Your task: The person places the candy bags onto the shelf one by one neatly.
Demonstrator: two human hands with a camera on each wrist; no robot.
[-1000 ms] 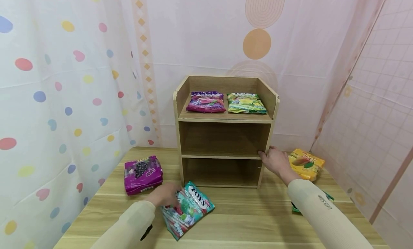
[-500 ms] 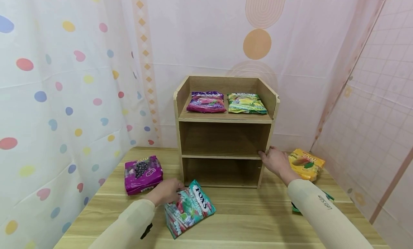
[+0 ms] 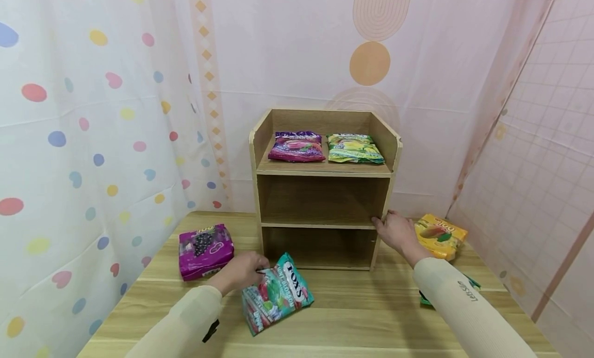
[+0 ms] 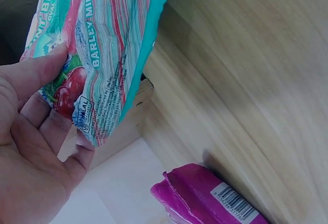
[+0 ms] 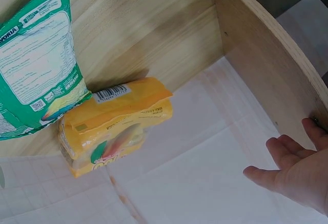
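Fox's bag (image 3: 280, 295): long axis slanted, logo end pointing rightward.

Teal FOX'S bag (image 3: 280, 296), tilted, before upright wooden shelf (image 3: 325, 200).

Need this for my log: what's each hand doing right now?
Left hand: holding the teal Fox's bag.
Right hand: holding the wooden shelf by its side.

The right hand (image 5: 297, 175) at four o'clock touches the wooden shelf (image 5: 271, 60) at two; on the tabletop (image 5: 148, 24), a yellow bag (image 5: 115, 124) lies toward eight, a green bag (image 5: 41, 65) toward ten.
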